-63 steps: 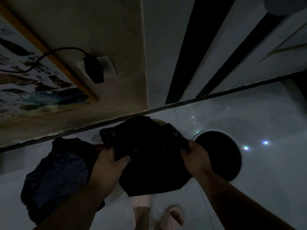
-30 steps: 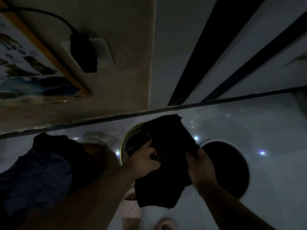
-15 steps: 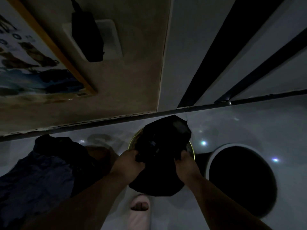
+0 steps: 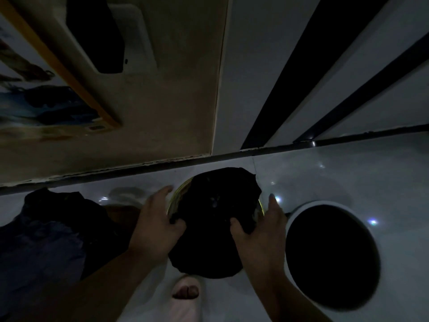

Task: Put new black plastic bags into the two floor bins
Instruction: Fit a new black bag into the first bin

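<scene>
The room is dim. A black plastic bag (image 4: 216, 212) lies bunched over the mouth of a small floor bin with a yellowish rim (image 4: 177, 194), near the wall. My left hand (image 4: 155, 228) grips the bag's left edge, fingers spread along the rim. The bag's right edge is pinched in my right hand (image 4: 262, 231), by the bin's right side. To the right stands a second, larger bin with a white rim (image 4: 290, 219); its inside is dark, and I cannot tell whether it holds a bag.
A dark heap of bags or cloth (image 4: 46, 233) lies on the pale tiled floor at the left. My foot in a light slipper (image 4: 185, 296) is just below the small bin. The wall ahead carries a socket with a black plug (image 4: 95, 36) and a poster (image 4: 34, 96).
The view has closed in on the small bin. Both hands have lowered the bag from mid-air onto the bin's mouth and moved apart to its two sides.
</scene>
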